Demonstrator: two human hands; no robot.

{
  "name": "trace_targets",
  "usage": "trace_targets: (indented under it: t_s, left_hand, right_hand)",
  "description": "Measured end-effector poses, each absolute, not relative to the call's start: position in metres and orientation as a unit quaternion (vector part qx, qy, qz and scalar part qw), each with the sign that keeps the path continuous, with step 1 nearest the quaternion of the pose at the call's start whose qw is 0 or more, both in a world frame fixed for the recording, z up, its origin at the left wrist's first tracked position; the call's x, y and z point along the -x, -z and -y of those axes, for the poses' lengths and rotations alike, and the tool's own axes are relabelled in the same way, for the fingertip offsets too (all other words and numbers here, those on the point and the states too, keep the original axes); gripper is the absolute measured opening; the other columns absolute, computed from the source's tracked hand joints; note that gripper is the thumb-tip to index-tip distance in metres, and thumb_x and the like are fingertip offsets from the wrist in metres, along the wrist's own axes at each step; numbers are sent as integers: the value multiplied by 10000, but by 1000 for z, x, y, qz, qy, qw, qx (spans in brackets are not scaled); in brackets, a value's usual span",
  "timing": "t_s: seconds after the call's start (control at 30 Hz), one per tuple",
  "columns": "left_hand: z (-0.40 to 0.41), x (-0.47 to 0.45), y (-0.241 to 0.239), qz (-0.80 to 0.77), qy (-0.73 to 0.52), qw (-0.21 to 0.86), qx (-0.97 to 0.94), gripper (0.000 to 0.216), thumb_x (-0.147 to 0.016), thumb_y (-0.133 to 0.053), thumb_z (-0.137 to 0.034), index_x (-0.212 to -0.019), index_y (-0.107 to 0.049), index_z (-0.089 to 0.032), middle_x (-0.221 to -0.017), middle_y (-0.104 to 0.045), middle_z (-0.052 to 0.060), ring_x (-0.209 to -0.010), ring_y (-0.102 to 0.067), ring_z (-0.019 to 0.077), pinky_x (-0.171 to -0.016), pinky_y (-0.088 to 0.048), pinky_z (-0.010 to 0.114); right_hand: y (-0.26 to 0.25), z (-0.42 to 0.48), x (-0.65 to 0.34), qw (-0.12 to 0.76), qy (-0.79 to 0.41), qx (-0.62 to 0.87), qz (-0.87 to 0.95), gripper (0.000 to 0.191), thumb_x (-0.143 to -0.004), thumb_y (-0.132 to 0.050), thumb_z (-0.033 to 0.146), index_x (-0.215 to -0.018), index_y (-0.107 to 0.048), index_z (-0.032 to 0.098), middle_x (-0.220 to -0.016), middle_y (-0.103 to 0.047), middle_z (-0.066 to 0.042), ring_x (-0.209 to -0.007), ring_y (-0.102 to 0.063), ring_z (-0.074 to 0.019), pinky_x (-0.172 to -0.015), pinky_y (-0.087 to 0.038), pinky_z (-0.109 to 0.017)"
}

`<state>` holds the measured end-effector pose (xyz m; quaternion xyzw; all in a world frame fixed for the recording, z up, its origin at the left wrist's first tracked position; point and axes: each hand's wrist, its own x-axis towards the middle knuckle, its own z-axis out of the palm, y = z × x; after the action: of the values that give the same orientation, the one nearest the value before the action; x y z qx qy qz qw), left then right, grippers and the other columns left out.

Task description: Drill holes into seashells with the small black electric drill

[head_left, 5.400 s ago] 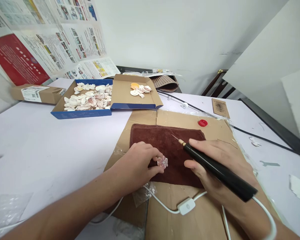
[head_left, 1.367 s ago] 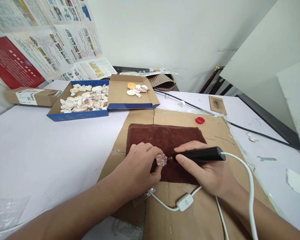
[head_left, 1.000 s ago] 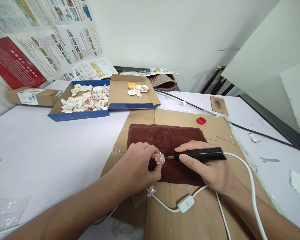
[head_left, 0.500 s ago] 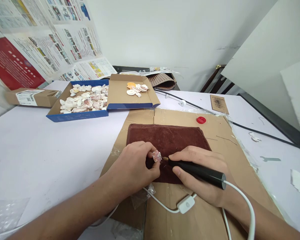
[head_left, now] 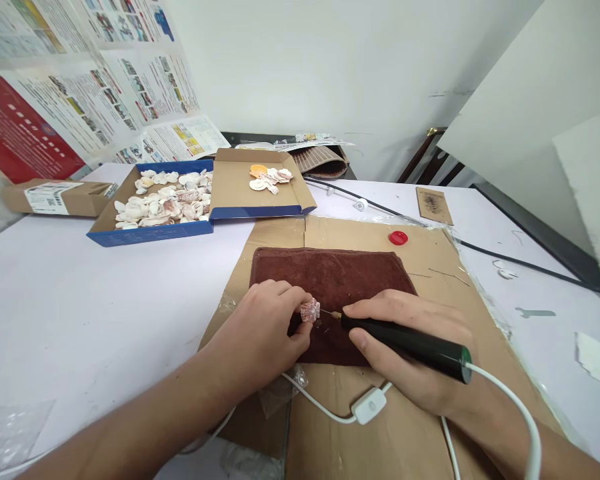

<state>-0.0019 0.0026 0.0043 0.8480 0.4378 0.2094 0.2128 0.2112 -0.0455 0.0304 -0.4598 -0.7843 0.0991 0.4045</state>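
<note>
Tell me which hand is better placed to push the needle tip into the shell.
Right, likely: the right hand grips the black corded tool, tip at the pinkish shell; the left hand is occupied pinching that shell over the brown cloth.

head camera looks forward and down, close over table [head_left: 105, 293].

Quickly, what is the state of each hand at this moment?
The left hand is closed, pinching a small pink ribbed seashell.
The right hand is closed around a black pen-shaped corded tool.
</note>
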Motion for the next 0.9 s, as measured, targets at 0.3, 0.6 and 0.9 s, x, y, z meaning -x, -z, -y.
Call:
trace_targets:
  t_s: [0.3,0.6,0.9]
  left_hand:
    - [-3,4,-4,-444,-204,228,-842,95,-882,-697,-157,-933,-752,-214,-910,-777,20,-867,-709,237,-801,-546,377]
    - [-4,2,-5,-450,-205,234,-837,111,-851,-707,-142,-910,-760,-220,-890,-776,13,-855,-711,228,-800,-547,366]
    - [-1,0,-6,-446,-203,216,-844,101,-875,-692,-153,-922,-760,-211,-888,-769,27,-862,-706,247,-791,-545,385]
  right_hand:
    - [-18,42,-211,417,-141,438,784,187,-908,-694,122,-1023,-777,244,-826,-816,-15,-644,-751,-164,-599,-614,-285]
    - [-19,42,-211,404,-129,430,797,204,-903,-691,110,-1030,-760,254,-802,-799,1,-629,-740,-153,-597,-611,-272]
    - [-20,47,-207,385,-97,416,818,231,-926,-686,103,-1094,-727,255,-807,-784,-16,-636,-736,-165,-606,-624,-289]
